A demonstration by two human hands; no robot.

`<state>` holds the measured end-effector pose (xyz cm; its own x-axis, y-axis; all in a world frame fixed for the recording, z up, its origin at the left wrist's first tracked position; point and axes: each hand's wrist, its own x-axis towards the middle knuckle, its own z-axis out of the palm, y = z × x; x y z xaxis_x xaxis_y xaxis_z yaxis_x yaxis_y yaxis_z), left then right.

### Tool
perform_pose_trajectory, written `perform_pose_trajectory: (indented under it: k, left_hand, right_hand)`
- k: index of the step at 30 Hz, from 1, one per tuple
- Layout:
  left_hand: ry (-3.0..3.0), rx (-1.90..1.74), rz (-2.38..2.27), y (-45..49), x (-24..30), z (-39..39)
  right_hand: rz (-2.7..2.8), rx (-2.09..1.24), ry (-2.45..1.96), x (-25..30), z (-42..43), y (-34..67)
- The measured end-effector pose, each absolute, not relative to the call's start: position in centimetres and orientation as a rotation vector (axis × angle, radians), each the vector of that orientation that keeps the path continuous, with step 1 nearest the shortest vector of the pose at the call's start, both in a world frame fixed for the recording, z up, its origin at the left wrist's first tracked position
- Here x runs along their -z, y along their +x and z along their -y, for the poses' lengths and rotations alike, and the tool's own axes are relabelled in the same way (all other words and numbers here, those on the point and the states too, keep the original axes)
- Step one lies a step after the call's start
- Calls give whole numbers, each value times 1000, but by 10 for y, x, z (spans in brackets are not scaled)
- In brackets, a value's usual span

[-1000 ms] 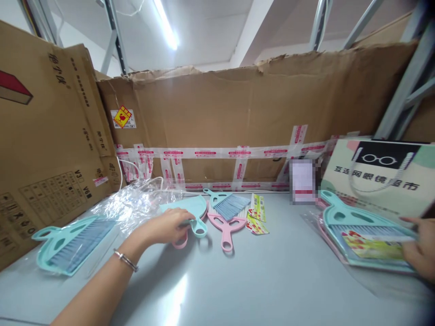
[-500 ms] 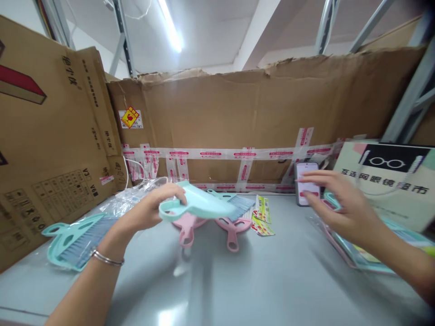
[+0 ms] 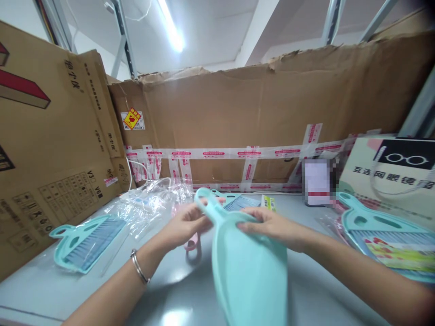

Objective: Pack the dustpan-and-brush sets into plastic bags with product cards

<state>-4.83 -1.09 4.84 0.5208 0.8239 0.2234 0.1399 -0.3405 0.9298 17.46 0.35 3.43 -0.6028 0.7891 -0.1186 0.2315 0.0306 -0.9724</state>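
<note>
I hold a mint-green plastic dustpan (image 3: 249, 271) up above the grey table (image 3: 170, 299), its wide end toward me and its looped handle pointing away. My left hand (image 3: 185, 222) grips the handle end with closed fingers. My right hand (image 3: 268, 224) is curled over the pan's upper right edge. Behind the pan lie a mint brush (image 3: 234, 201) and a pink handle (image 3: 192, 244), both partly hidden.
Another mint brush (image 3: 84, 240) lies at the left, crumpled clear plastic bags (image 3: 149, 206) behind it. A packed mint dustpan set (image 3: 384, 237) sits at the right before a printed paper bag (image 3: 394, 176). Taped cardboard walls (image 3: 238, 127) enclose the table; a phone (image 3: 317, 183) leans against them.
My left hand picked the mint dustpan off the pink one and swung it toward me. My right hand left the packed set at the right and came over to grip the pan.
</note>
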Motion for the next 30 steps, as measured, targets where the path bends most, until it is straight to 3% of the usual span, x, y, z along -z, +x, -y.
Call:
perform_pose_trajectory:
  k: [4,9,11,14,16,21,30]
  left_hand:
    - [1450,-818,-995,-32,-25,5]
    - [1614,-802,-1100,-26,-15,8]
    - [1677,-672,-1055,-28,-17,9]
    - [1827,-535,-959,-32,-22,11]
    - [1898,-487,-935,-33,-24,12]
    - [1915,-549,-934,-35,-23,10]
    - [1877,-596,-928,-33,-21,10]
  right_hand:
    - [1392,-1354,-1306,-11,3,186]
    - [1520,-1426,-1208,-7,-12,187]
    - [1674,-1170,-1243,-9,-40,186]
    - [2084,-512,-1477,-7,-93,179]
    - [2216,-325,-1577,-1,-126,169]
    - [2396,-233,-1740,13,-173,150]
    - [2508,-32,-1800,21,-186,148]
